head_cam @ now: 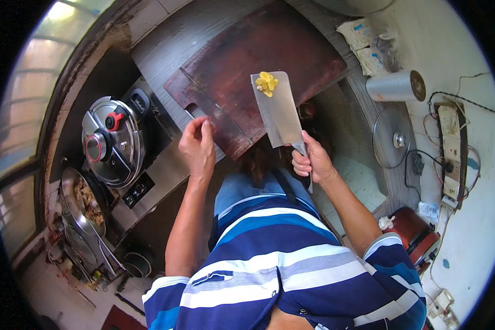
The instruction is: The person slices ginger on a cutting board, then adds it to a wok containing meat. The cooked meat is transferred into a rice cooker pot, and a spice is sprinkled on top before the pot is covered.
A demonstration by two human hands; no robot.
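My right hand [318, 161] grips the handle of a Chinese cleaver [281, 113], its broad blade held flat and pointing away from me. On the far left corner of the blade rests a small heap of yellow slices [267, 83], which look like ginger. Beneath and beyond the blade lies a dark reddish wooden cutting board [239, 62] with a slot near its left edge. My left hand [198, 144] hovers by the board's near left edge, fingers curled in toward the thumb. I see nothing held in it.
At left, a pressure cooker [113, 142] stands on the stove, beside a metal wok [76, 198] containing browned food. A glass lid [392, 138], a metal cylinder [392, 86] and plastic packets [357, 35] line the right counter. Cables run from a wall socket strip [451, 148].
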